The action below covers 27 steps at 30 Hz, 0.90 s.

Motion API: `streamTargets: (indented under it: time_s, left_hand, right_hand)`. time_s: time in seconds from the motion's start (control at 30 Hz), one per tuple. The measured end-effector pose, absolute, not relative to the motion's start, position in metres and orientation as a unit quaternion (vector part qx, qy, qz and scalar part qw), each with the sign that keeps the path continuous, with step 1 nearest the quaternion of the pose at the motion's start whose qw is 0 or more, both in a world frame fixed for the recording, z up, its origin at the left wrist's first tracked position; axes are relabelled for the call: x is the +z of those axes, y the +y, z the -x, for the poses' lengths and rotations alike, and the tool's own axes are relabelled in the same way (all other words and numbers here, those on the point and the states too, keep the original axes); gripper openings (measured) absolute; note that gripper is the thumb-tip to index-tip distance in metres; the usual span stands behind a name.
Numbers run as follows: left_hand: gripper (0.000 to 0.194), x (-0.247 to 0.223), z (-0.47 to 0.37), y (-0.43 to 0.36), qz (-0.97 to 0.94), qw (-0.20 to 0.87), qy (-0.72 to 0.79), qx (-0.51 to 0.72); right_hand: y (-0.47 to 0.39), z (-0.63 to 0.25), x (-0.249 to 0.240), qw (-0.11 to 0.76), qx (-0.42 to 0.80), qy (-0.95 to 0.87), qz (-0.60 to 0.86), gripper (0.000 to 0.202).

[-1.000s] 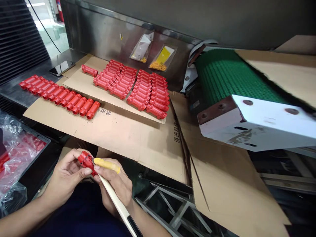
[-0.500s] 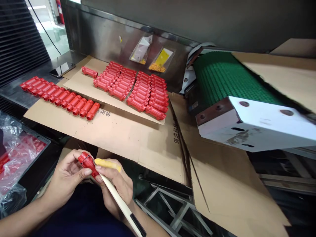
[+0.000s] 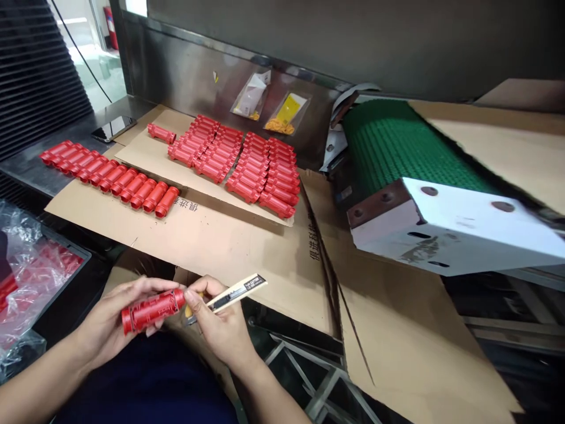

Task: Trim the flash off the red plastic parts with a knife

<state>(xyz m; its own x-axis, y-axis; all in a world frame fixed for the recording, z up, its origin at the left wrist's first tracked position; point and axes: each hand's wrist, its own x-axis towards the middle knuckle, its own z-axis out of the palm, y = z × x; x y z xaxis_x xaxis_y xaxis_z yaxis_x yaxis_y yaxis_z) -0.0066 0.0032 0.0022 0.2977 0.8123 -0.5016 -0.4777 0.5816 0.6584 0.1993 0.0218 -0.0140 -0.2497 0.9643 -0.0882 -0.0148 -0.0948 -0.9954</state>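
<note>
Just in front of the near edge of the cardboard sheet, a red tubular part is held up between the two hands, clear of the sheet and lying nearly level. Its body is grasped by the left hand, with the fingers wrapped behind it; its right end is met by the fingertips of the right hand, in which a white cutter is also gripped, slanted across the palm, its labelled end pointed up toward the sheet. A yellow covering is worn on a finger of that hand. The step in hand is judged to be the turning and checking of the part between trimming strokes, since no cutting edge is seen set against it. For any further trimming, the cutter would need to be swung round and its blade brought to the seam, with the left thumb kept clear; if the part is found clean, a place in line would be called for, as is shown by the row of red parts on the left of the sheet and the grouped red parts toward its back
</note>
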Motion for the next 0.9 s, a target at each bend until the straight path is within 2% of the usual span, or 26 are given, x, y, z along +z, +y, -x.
streamTargets:
  time_s: [0.07,0.1,0.27,0.43,0.5,0.6,0.63,0.7,0.77,0.9]
  left_hand:
    - [0.063,0.005,0.011,0.004,-0.201,0.786,0.398,0.429]
    - [0.062,0.006,0.013,0.004,-0.212,0.783,0.391,0.435]
    - [0.034,0.009,0.009,0.004,-0.212,0.764,0.437,0.424]
    - [0.045,0.014,0.0,0.0,-0.249,0.725,0.446,0.461]
    - [0.04,0.015,-0.002,-0.002,-0.29,0.665,0.483,0.491]
    - [0.03,0.012,-0.003,-0.004,-0.297,0.604,0.529,0.517]
    - [0.031,0.011,-0.002,-0.004,-0.284,0.605,0.529,0.523]
    - [0.033,0.01,-0.002,-0.004,-0.261,0.616,0.521,0.531]
    - [0.034,0.009,-0.002,-0.003,-0.263,0.616,0.516,0.534]
    - [0.031,0.008,-0.002,-0.003,-0.308,0.59,0.525,0.531]
  right_hand:
    - [0.017,-0.195,-0.021,0.395,0.626,-0.484,0.467,0.037]
    - [0.014,-0.194,-0.023,0.384,0.64,-0.469,0.471,0.04]
    - [0.009,-0.194,-0.018,0.401,0.645,-0.441,0.478,0.048]
    - [0.007,-0.193,-0.016,0.354,0.664,-0.453,0.478,0.045]
    - [0.008,-0.196,-0.017,0.375,0.617,-0.503,0.475,0.038]
    - [0.008,-0.205,-0.012,0.453,0.413,-0.657,0.44,0.009]
    - [0.008,-0.209,-0.01,0.474,0.346,-0.697,0.412,0.01]
    - [0.006,-0.214,-0.007,0.502,0.271,-0.743,0.35,0.034]
    - [0.005,-0.216,-0.005,0.51,0.257,-0.759,0.313,0.043]
    - [0.005,-0.209,-0.01,0.536,0.267,-0.744,0.297,0.045]
